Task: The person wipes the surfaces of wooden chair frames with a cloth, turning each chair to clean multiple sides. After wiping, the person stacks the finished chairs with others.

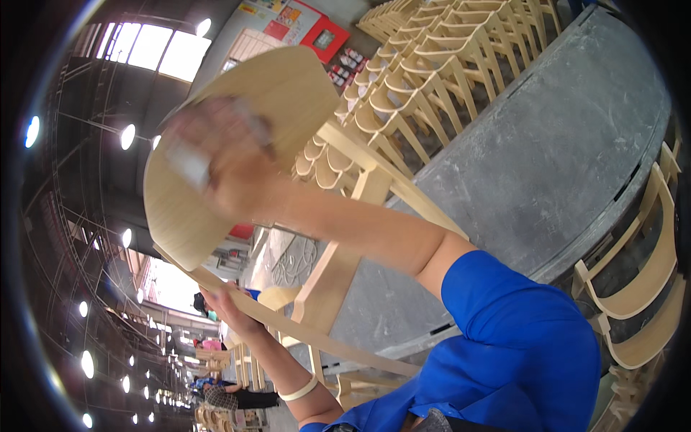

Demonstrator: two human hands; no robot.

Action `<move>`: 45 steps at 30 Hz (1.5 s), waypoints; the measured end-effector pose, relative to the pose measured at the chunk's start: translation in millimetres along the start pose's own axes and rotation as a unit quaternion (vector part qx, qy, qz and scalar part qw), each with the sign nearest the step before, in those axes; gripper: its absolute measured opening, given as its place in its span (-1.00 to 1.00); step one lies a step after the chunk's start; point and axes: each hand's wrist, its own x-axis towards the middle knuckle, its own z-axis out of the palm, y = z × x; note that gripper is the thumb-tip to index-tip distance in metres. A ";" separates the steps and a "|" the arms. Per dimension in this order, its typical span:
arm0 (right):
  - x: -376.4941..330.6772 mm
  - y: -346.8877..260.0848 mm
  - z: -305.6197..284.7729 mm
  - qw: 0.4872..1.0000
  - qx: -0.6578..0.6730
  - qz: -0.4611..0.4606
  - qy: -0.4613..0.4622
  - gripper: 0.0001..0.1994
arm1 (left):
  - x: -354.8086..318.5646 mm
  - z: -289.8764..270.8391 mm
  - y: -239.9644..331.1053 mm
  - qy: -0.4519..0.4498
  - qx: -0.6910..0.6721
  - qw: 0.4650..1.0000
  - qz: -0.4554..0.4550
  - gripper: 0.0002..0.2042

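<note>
Far left it's a big dark hall, lamps (pixel 128 137) all over and bright windows (pixel 155 52). Then the chair (pixel 331 277), tilted up in front of me: left hand (pixel 229 311) wrapped round its frame, right hand (pixel 234 169) on the smooth, pale panel (pixel 306 83), too blurry to tell how its fingers are set. A few people (pixel 237 397) way back, red board (pixel 327 39) on the wall, rows of chairs (pixel 432 54), then the scuffed grey bench (pixel 554 151) with stacked chairs (pixel 640 270) past it.
</note>
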 end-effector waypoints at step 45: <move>-91.1 -20.4 -164.8 0.749 0.267 0.552 -0.251 -0.59 | 80.3 170.9 1.7 0.008 -0.125 0.992 0.011 -0.26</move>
